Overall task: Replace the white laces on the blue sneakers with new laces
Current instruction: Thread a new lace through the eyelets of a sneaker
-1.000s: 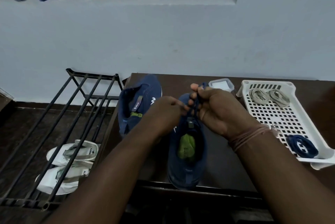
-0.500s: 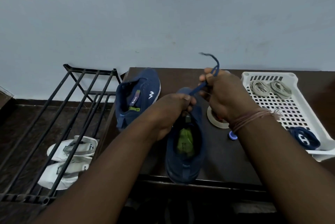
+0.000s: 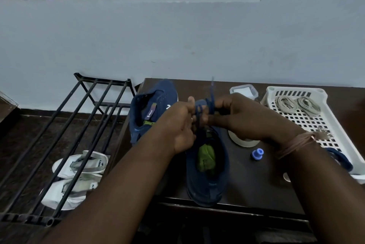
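- While my left hand (image 3: 182,125) and right hand (image 3: 237,117) meet over the near sneaker (image 3: 209,166), both sets of fingers are curled tight on the blue lace (image 3: 211,97).
- My left fingers (image 3: 190,105) pinch the lace at the shoe's front, thumb up.
- My right fingers (image 3: 221,105) grip the same lace just beside them; its free end stands up above my knuckles, blurred.
- I think the lace loops between my two hands, but the strands there are too dark to sort out.
- That sneaker sits on the dark counter (image 3: 256,184), heel toward me at the near edge, green insole showing.
- My second sneaker (image 3: 152,109) lies tilted on the counter's left side, just beside my left hand.
- To my right, a white tray (image 3: 325,125) holds two coiled pale laces (image 3: 298,103) at its far end and a dark blue bundle (image 3: 339,158) at its near end, partly behind my wrist.
- A tape roll (image 3: 243,141) lies under my right wrist, with a small blue cap (image 3: 257,154) near it.
- A clear box (image 3: 244,90) stands at the counter's far edge.
- On the floor to my left, white sandals (image 3: 77,176) lie under a black rack (image 3: 65,145).
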`<state>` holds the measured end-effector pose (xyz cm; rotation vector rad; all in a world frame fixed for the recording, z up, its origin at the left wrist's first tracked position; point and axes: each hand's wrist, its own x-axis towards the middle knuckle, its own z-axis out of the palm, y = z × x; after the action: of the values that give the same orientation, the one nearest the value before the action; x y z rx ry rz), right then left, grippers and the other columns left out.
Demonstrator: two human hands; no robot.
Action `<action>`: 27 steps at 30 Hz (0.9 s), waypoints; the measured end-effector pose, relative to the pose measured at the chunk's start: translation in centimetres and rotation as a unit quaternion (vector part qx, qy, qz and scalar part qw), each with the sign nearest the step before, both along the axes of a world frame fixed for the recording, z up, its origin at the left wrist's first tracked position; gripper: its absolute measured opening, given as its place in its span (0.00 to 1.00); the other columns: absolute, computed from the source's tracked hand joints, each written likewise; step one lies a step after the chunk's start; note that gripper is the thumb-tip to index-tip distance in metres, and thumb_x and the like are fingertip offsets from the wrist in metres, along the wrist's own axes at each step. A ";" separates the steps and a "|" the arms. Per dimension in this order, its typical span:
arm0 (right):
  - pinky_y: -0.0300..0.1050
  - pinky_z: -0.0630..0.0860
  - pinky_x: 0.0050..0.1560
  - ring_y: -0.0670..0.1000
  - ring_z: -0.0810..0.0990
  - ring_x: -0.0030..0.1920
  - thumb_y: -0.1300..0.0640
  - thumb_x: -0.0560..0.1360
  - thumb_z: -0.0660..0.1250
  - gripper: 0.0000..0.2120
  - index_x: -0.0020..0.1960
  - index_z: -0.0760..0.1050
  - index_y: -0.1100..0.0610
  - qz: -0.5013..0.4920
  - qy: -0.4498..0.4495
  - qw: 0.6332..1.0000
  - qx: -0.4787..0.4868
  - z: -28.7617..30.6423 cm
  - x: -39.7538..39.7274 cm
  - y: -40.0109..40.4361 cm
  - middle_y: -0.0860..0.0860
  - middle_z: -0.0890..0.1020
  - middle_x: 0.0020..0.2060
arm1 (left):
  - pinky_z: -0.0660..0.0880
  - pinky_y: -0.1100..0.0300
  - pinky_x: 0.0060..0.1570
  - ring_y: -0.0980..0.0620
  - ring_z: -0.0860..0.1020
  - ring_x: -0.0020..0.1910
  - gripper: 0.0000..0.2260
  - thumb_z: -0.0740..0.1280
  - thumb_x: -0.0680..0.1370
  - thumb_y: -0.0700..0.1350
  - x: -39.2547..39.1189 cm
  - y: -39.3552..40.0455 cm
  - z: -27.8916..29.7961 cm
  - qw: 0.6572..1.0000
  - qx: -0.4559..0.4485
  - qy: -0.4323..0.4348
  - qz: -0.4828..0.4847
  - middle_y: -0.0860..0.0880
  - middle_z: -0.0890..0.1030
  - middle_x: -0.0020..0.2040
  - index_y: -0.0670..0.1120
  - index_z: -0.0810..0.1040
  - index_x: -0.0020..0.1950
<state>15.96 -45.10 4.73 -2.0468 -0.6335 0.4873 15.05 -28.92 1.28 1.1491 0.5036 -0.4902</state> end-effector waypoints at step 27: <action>0.44 0.82 0.39 0.50 0.84 0.33 0.67 0.75 0.69 0.06 0.44 0.82 0.58 -0.159 -0.146 0.975 0.060 -1.9 0.4 0.8 0.52 0.84 0.33 | 0.75 0.50 0.51 0.49 0.79 0.38 0.29 0.51 0.84 0.64 -0.4 -0.6 -1.0 0.950 0.261 -0.144 -0.092 0.43 0.86 0.42 0.46 0.83 0.45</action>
<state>16.34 -44.29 2.78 -2.0703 -0.4786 -0.0381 14.65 -29.50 0.32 1.7591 0.2759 -0.3456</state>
